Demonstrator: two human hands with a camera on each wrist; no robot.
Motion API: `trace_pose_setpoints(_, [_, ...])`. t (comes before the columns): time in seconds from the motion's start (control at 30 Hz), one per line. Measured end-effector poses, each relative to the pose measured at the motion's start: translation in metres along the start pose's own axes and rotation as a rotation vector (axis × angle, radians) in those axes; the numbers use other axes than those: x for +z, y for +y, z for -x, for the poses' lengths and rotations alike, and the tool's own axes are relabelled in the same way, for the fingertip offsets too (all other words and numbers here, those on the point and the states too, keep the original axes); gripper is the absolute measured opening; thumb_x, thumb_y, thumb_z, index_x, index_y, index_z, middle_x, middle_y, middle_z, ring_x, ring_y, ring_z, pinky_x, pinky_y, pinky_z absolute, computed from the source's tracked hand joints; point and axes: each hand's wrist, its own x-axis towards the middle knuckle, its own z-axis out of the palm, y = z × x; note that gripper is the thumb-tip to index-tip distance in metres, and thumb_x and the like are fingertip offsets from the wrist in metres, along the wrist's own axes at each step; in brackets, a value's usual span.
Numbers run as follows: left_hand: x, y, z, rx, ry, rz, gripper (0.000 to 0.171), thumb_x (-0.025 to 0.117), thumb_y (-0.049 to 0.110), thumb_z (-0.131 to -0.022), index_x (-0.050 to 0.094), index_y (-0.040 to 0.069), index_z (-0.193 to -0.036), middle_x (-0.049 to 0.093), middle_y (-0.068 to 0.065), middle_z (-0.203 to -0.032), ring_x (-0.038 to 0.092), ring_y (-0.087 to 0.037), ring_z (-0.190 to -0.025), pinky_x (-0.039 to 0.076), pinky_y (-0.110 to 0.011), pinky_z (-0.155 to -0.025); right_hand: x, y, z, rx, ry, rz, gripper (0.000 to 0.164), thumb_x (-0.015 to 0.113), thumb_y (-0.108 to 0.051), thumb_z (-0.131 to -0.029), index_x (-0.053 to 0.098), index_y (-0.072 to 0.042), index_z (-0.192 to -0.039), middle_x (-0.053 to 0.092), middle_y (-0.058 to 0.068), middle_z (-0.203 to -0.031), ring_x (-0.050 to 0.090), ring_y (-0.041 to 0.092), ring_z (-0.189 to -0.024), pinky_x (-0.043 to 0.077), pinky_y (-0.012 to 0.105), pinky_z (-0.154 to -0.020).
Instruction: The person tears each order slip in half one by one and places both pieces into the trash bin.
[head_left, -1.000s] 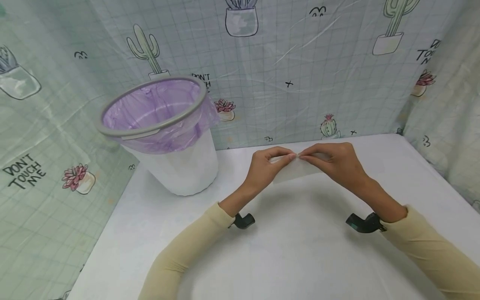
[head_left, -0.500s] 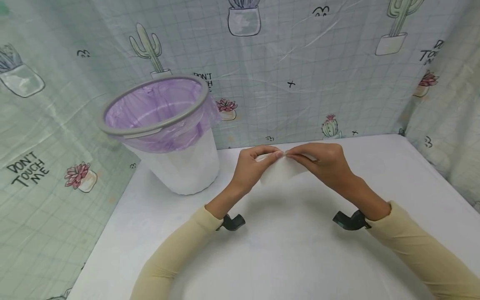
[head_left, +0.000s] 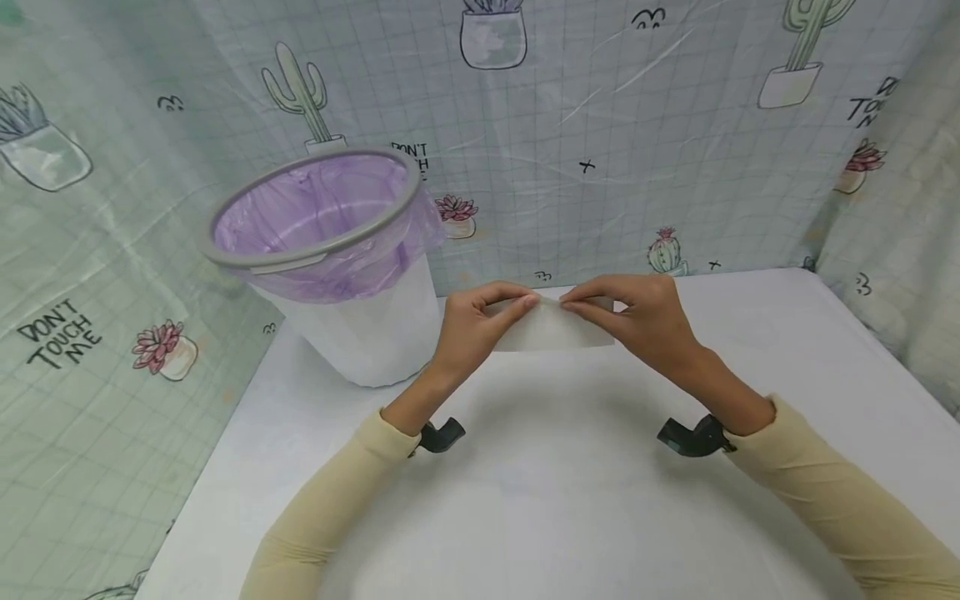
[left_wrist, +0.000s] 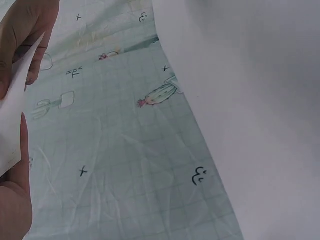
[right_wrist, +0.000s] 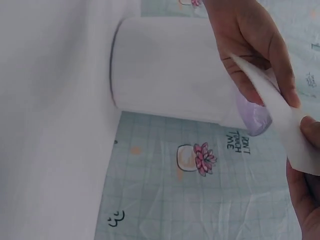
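Note:
A small white sheet of paper (head_left: 555, 327) hangs between the two hands, above the table. My left hand (head_left: 471, 330) pinches its upper edge between thumb and fingers, left of the middle. On the other side of a small gap, my right hand (head_left: 649, 315) pinches the same edge. In the left wrist view the paper (left_wrist: 11, 125) shows nearly edge-on at the far left. The right wrist view has the paper (right_wrist: 280, 122) slightly bent, with the left hand (right_wrist: 252, 42) above it and part of the right hand (right_wrist: 302, 200) at the frame's edge.
Left of the hands stands a white bin (head_left: 375, 333) with a grey rim and a purple bag liner (head_left: 315, 204). Behind the white table (head_left: 540, 500) hangs a cactus-print sheet (head_left: 555, 125). Dark wrist cameras (head_left: 693, 437) sit under the sleeves.
Both hands have moved left, the left one farther, closer to the bin. The gap between their fingertips has widened. Between them the paper is spread flatter and wider.

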Motion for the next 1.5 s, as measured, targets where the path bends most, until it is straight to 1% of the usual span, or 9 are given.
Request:
trace_pose_setpoints(0.07, [-0.002,0.001,0.0,0.016,-0.002,-0.007,0.011,0.076,0.01,-0.092,0.08,0.002,-0.099,0.078,-0.009,-0.095,0.075,-0.016,-0.086,0.059,-0.03,-0.073,0.001,-0.001,0.0,-0.024,0.007,0.005,0.023,0.086,0.003,-0.075,0.081,-0.009,-0.094,0.078,0.0,-0.084,0.059,0.003,-0.06,0.041,0.015,-0.058])
trace_pose_setpoints(0.23, [-0.007,0.001,0.001,0.02,0.017,-0.031,0.011,0.077,0.008,-0.091,0.08,0.001,-0.098,0.078,-0.011,-0.095,0.075,-0.021,-0.089,0.059,-0.029,-0.075,0.007,-0.004,-0.001,-0.091,0.039,-0.012,0.024,0.086,0.006,-0.074,0.081,-0.005,-0.094,0.078,0.004,-0.088,0.073,0.012,-0.071,0.053,0.014,-0.071])
trace_pose_setpoints(0.3, [-0.01,0.0,0.001,0.01,0.036,-0.041,0.011,0.077,0.007,-0.09,0.08,-0.001,-0.097,0.078,-0.013,-0.094,0.075,-0.024,-0.089,0.059,-0.028,-0.074,0.009,-0.006,-0.001,-0.101,0.053,-0.035,0.025,0.086,0.008,-0.072,0.081,-0.004,-0.094,0.079,0.006,-0.089,0.075,0.016,-0.076,0.054,0.014,-0.075])
trace_pose_setpoints(0.43, [-0.018,-0.002,0.003,-0.009,0.077,-0.04,0.011,0.078,0.006,-0.089,0.08,-0.002,-0.095,0.078,-0.014,-0.092,0.075,-0.024,-0.086,0.058,-0.026,-0.071,0.012,-0.01,-0.003,-0.095,0.061,-0.072,0.027,0.086,0.01,-0.071,0.081,-0.003,-0.094,0.079,0.007,-0.09,0.076,0.019,-0.077,0.055,0.014,-0.077])
trace_pose_setpoints(0.57, [-0.026,-0.002,0.005,0.008,0.085,-0.037,0.011,0.078,0.008,-0.09,0.079,-0.002,-0.095,0.077,-0.014,-0.09,0.075,-0.022,-0.082,0.059,-0.026,-0.068,0.014,-0.013,-0.004,-0.074,0.059,-0.09,0.027,0.086,0.01,-0.071,0.081,-0.003,-0.095,0.079,0.007,-0.09,0.076,0.019,-0.077,0.054,0.013,-0.076])
trace_pose_setpoints(0.87, [-0.039,-0.002,0.006,0.054,0.075,-0.094,0.009,0.078,0.007,-0.089,0.08,-0.001,-0.094,0.078,-0.012,-0.09,0.076,-0.021,-0.084,0.058,-0.022,-0.069,0.02,-0.018,-0.003,-0.068,0.057,-0.121,0.027,0.086,0.01,-0.072,0.081,-0.002,-0.095,0.079,0.007,-0.09,0.075,0.016,-0.075,0.055,0.014,-0.072])
trace_pose_setpoints(1.07, [-0.049,-0.001,0.003,0.067,0.047,-0.112,0.009,0.077,0.006,-0.09,0.08,0.0,-0.095,0.078,-0.011,-0.091,0.076,-0.02,-0.085,0.058,-0.023,-0.071,0.025,-0.019,-0.008,-0.07,0.053,-0.141,0.025,0.085,0.01,-0.073,0.081,-0.002,-0.095,0.079,0.007,-0.09,0.075,0.015,-0.074,0.055,0.015,-0.072])
trace_pose_setpoints(1.3, [-0.063,0.006,0.001,0.074,0.051,-0.178,0.011,0.077,0.01,-0.091,0.08,0.001,-0.097,0.078,-0.009,-0.092,0.076,-0.017,-0.085,0.06,-0.025,-0.069,0.033,-0.023,-0.018,-0.099,0.054,-0.152,0.024,0.085,0.009,-0.074,0.08,-0.003,-0.094,0.078,0.007,-0.088,0.073,0.013,-0.07,0.055,0.016,-0.067])
trace_pose_setpoints(1.5, [-0.077,0.014,-0.003,0.105,0.057,-0.203,0.009,0.077,0.008,-0.09,0.08,0.001,-0.095,0.078,-0.009,-0.091,0.076,-0.018,-0.086,0.058,-0.022,-0.07,0.039,-0.025,-0.029,-0.116,0.058,-0.186,0.024,0.085,0.009,-0.073,0.08,-0.002,-0.094,0.078,0.006,-0.087,0.073,0.012,-0.068,0.053,0.016,-0.064])
